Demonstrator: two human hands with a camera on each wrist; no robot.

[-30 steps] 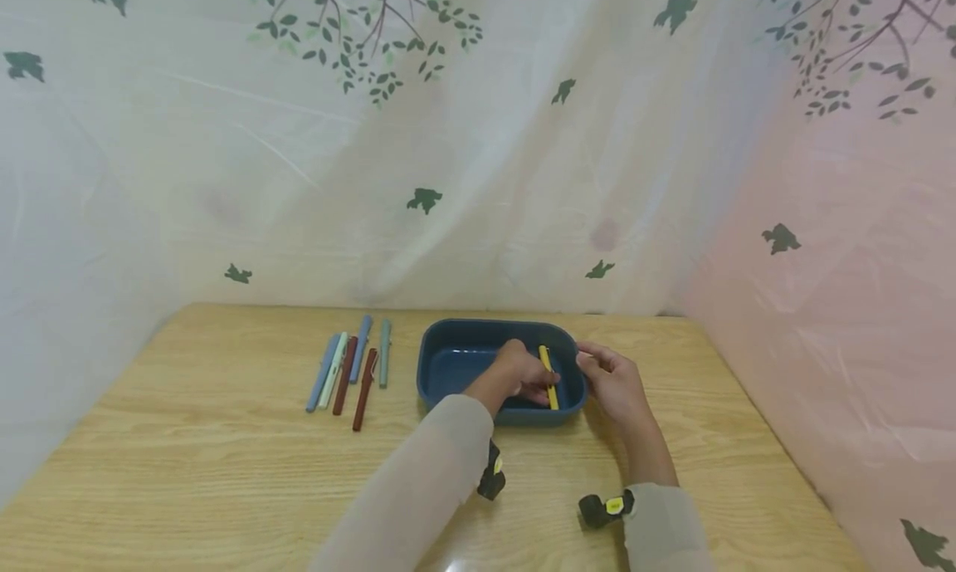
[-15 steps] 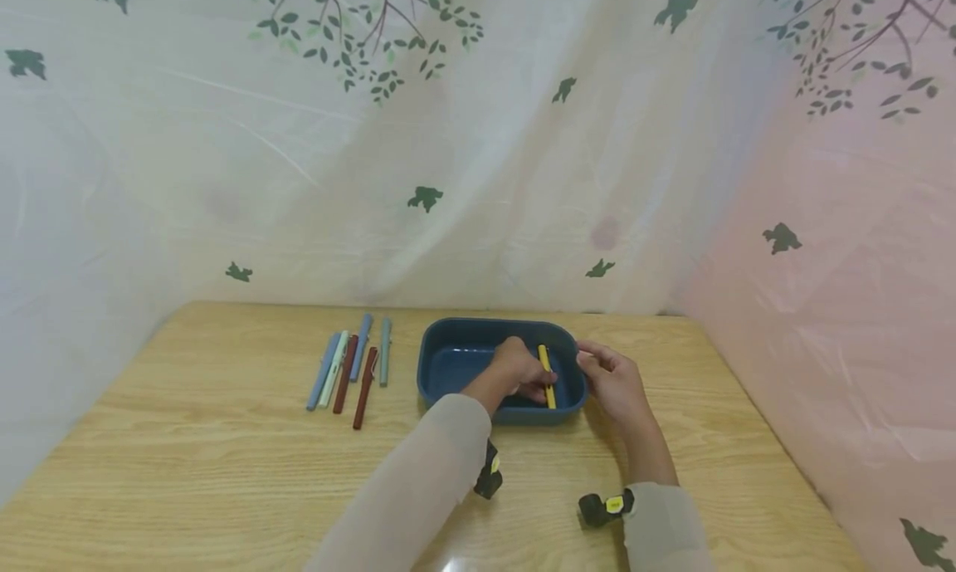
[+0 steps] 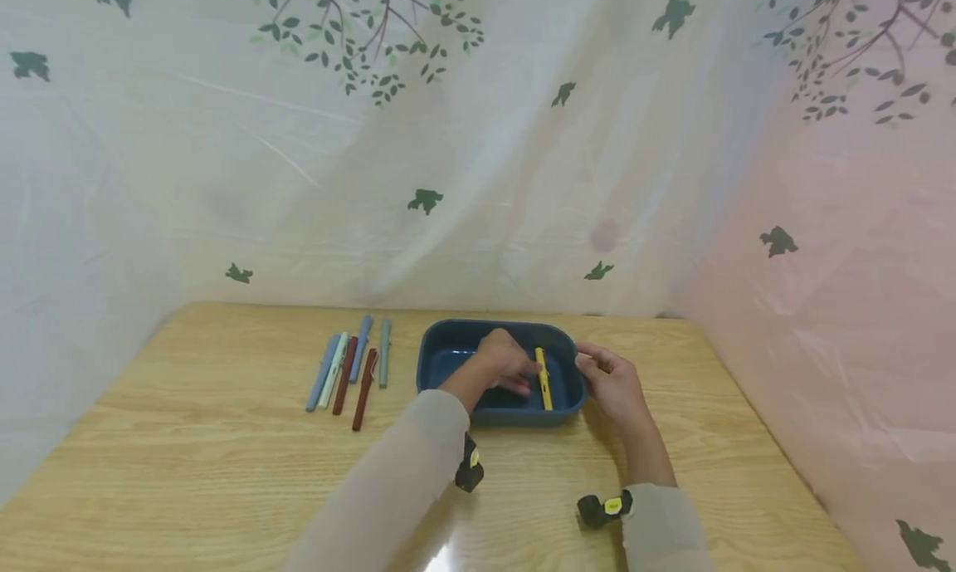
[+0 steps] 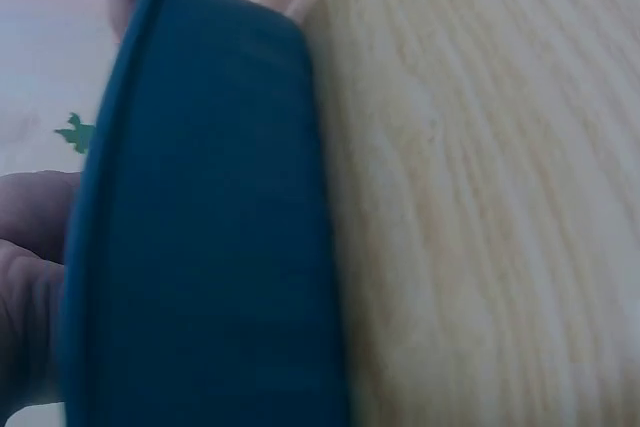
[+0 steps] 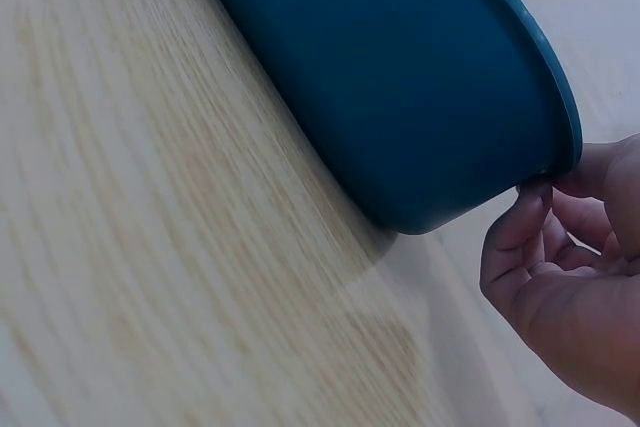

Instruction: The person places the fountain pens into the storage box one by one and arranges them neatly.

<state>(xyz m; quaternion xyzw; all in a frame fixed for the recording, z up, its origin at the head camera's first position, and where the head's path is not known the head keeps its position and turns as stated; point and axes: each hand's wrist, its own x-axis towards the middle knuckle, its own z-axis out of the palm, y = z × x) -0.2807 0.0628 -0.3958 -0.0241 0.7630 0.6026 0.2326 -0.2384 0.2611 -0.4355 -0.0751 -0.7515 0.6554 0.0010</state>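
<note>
"One yellow clip pen (image 3: pixel 544 383), lying front to back inside the blue tub (image 3: pixel 523 418), near its right end. Fingers?"

"Left hand (image 3: pixel 502 363): partly extended, index at the pen, no grip seen; contact uncertain. Right hand (image 3: pixel 612 381): thumb and finger pinching the rim (image 5: pixel 558 77)."

"Good practice?"

"Pinch firmly, I'd judge, lest the tub slide; nudge the pen lightly. Six other pens (image 3: pixel 346 375) lie left of the tub, on the table (image 3: pixel 224 472)."

Pale sheeting (image 3: pixel 493 161) printed with leafy branches (image 3: pixel 386 7) hangs behind a wooden table (image 3: pixel 187 447).
</note>
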